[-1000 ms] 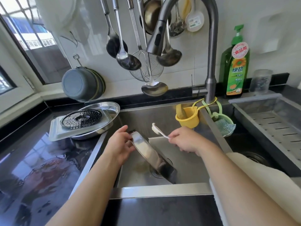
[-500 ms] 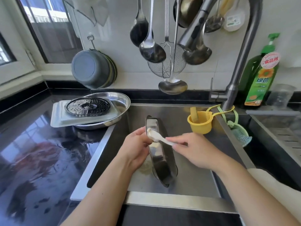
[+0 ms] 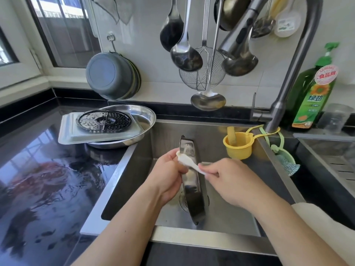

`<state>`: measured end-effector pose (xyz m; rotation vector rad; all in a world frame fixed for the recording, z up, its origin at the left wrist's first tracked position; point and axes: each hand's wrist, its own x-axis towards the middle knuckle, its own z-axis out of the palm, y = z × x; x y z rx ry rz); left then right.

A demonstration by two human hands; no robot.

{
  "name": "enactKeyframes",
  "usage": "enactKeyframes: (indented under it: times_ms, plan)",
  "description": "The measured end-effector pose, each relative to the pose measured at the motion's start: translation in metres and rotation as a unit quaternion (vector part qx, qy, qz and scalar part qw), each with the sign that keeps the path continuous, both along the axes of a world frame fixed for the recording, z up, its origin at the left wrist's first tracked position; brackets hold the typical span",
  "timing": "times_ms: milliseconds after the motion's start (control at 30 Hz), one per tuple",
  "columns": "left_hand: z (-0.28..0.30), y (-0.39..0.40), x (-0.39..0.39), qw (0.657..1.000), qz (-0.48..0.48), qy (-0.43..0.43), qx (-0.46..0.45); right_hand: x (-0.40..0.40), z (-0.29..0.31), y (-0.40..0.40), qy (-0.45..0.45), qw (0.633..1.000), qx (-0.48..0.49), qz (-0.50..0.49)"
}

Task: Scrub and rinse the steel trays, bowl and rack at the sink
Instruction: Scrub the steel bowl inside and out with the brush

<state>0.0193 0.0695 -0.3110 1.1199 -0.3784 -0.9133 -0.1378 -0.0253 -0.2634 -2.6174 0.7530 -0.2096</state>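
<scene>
1. The left hand (image 3: 169, 173) gripped the steel tray (image 3: 192, 187), held on edge inside the sink (image 3: 230, 217).
2. The right hand (image 3: 228, 181) pinched a white brush (image 3: 189, 163) laid across the tray's rim, wrist bent inward.
3. Both forearms reached in from below.
</scene>
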Motion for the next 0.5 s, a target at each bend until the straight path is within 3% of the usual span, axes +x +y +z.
enactKeyframes:
  times_ms: [200,367,500]
  plan:
    - [0.003,-0.001,-0.014,0.999,-0.034,-0.040,-0.002,0.019,0.000,0.002,-0.032,0.993,-0.094,-0.072]
    - [0.002,-0.001,-0.013,0.999,-0.014,-0.029,0.014,0.010,0.006,0.009,0.018,0.999,-0.040,-0.017]
    - [0.004,-0.001,-0.015,0.999,-0.005,-0.022,0.029,0.009,0.006,0.002,-0.007,0.996,-0.068,-0.062]
